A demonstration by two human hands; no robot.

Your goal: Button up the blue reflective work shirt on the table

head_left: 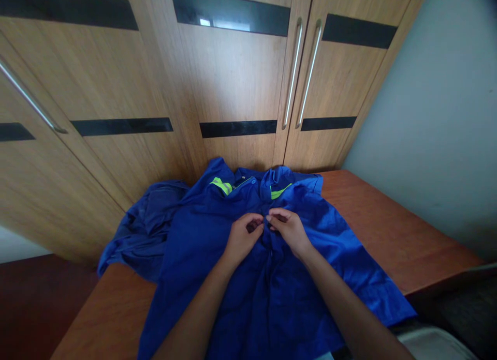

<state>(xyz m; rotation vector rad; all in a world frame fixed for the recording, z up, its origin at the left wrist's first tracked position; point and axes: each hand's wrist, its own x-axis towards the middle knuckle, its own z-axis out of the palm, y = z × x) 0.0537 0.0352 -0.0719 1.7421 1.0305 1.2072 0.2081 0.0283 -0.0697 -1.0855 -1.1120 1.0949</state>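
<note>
Pinching the placket at frame centre, left hand [244, 235] and right hand [286, 229] close fingertips on the blue shirt [267, 277] lying flat on the bench [392, 230]; collar button looks fastened, lower front apparently undone.

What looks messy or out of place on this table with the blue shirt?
The blue work shirt is not lying flat: its left sleeve is bunched in a crumpled heap and spills over the wooden table's far left edge. The left hand and right hand pinch the front placket together. No damage shows.
</note>
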